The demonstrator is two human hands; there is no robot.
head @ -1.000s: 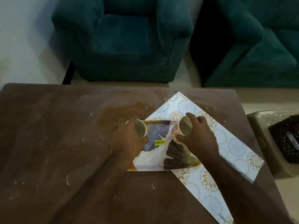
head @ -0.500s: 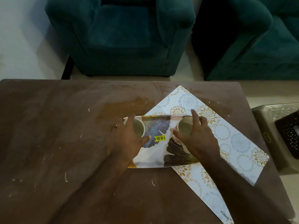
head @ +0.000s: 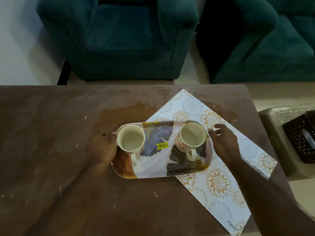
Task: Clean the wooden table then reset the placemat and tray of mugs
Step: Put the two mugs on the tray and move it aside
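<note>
A leaf-patterned tray [head: 153,167] lies on the brown wooden table [head: 51,150], its right half over a white floral placemat [head: 219,181] that sits askew. Two cream mugs stand upright on the tray, the left mug [head: 131,138] and the right mug [head: 192,135], handles toward me. My left hand [head: 102,149] grips the tray's left end, thumb on the rim. At the tray's right end my right hand [head: 223,142] has its fingers apart, fingertips at the rim.
A light brown stain [head: 122,111] and small white crumbs mark the table top. A teal armchair [head: 119,40] and a teal sofa [head: 272,48] stand beyond the far edge. A dark perforated basket [head: 301,138] rests on a grey stool [head: 272,130] at the right.
Both hands held the mugs tilted over the tray, then set them upright. They have let go of the mugs and moved outward to the tray's two ends.
</note>
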